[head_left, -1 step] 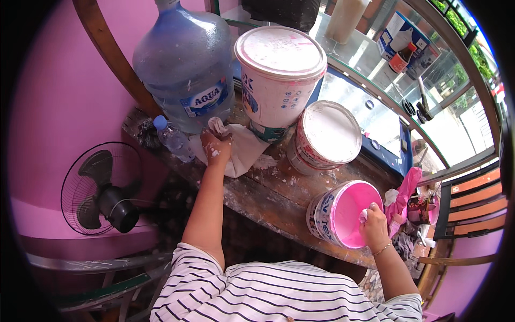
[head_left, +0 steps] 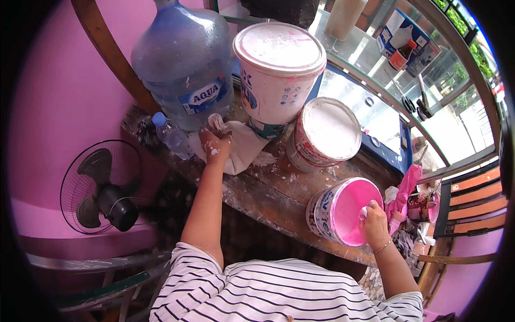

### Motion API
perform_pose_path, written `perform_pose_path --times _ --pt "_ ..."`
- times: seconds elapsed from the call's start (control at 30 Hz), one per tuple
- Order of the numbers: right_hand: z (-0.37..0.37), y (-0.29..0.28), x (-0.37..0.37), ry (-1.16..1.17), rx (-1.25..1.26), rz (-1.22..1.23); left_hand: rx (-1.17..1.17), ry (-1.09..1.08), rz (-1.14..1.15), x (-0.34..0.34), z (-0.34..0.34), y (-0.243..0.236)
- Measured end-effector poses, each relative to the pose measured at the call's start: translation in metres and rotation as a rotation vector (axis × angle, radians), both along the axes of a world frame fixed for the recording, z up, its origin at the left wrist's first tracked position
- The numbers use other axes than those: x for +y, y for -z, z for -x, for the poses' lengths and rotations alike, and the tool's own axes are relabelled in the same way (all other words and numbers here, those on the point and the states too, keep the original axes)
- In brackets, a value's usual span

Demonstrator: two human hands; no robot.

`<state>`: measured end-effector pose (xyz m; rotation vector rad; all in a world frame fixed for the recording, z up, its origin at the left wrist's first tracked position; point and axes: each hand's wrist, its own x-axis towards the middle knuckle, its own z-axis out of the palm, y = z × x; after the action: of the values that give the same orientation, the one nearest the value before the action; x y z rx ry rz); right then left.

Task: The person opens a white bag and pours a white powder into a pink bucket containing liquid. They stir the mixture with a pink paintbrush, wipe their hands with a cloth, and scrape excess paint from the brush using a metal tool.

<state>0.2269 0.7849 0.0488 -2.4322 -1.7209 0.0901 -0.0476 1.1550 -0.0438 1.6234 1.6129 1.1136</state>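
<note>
My left hand (head_left: 215, 145), speckled with white paint, is closed on a bunched-up part of a white cloth (head_left: 248, 150) lying on the wooden table. Beside that hand a small water bottle (head_left: 174, 138) with a blue cap leans, and behind it stands a large blue water jug (head_left: 179, 64). On the right, a tilted paint bucket (head_left: 348, 212) shows a bright pink inside. My right hand (head_left: 374, 225) is at its right rim, fingers closed around a small pale pink wad (head_left: 363, 212); whether this is cloth or paper I cannot tell.
A tall lidded white bucket (head_left: 279, 75) and a shorter lidded one (head_left: 328, 131) stand mid-table. Right of the pink bucket lie a pink plastic bag (head_left: 403, 196) and a paint can (head_left: 422, 208). Behind is a glass case (head_left: 370, 48). A black fan (head_left: 110, 190) stands left.
The whole view has shifted very slightly, so things sit a little higher in the picture. Both hands keep their places and their holds.
</note>
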Motion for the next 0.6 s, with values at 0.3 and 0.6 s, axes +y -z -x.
perform_pose_path --times 0.3,0.6 --pt "0.014 -0.033 0.024 -0.134 0.041 0.17 0.109 0.167 -0.175 -0.062 0.003 -0.01" --pt "0.007 -0.03 0.011 -0.363 0.069 0.121 -0.522 0.122 -0.082 -0.244 0.097 -0.033"
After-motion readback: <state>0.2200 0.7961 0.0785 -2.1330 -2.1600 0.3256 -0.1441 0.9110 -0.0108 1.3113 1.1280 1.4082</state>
